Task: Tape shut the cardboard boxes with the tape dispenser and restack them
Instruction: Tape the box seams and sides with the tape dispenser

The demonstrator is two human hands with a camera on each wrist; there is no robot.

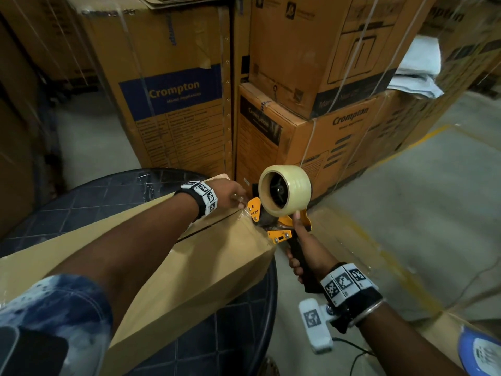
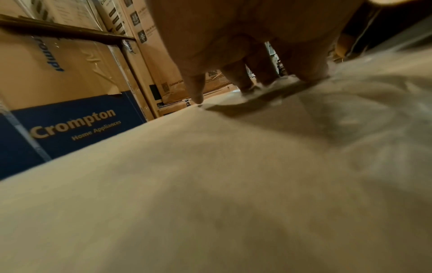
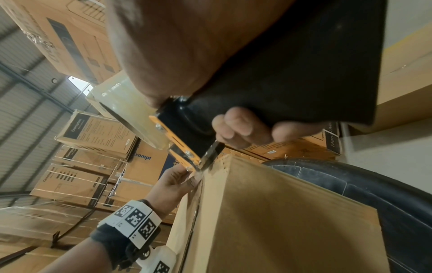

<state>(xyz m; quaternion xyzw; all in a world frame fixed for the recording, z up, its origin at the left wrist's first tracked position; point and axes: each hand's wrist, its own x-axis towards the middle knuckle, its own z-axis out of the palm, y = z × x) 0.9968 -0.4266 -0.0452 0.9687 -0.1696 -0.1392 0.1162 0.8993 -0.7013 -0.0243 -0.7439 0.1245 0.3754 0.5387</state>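
A long plain cardboard box [image 1: 168, 256] lies across a dark round table [image 1: 89, 196]. My right hand [image 1: 296, 256] grips the black handle of an orange tape dispenser [image 1: 279, 213] carrying a clear tape roll [image 1: 284, 194]. The dispenser's front end sits on the box's far end, at the top seam. My left hand [image 1: 230, 192] lies beside the dispenser, its fingers [image 2: 250, 81] pressing clear tape [image 2: 268, 86] flat onto the box top [image 2: 210, 184]. From the right wrist view, the dispenser blade [image 3: 210, 157] meets the box corner [image 3: 224, 162], with the left hand [image 3: 173, 182] beside it.
Tall stacks of strapped Crompton cartons [image 1: 173, 99] rise just beyond the table. More cartons [image 1: 325, 104] stand to the right. Grey concrete floor [image 1: 433, 202] with a yellow line lies on the right. Another carton [image 1: 444, 337] shows at the lower right.
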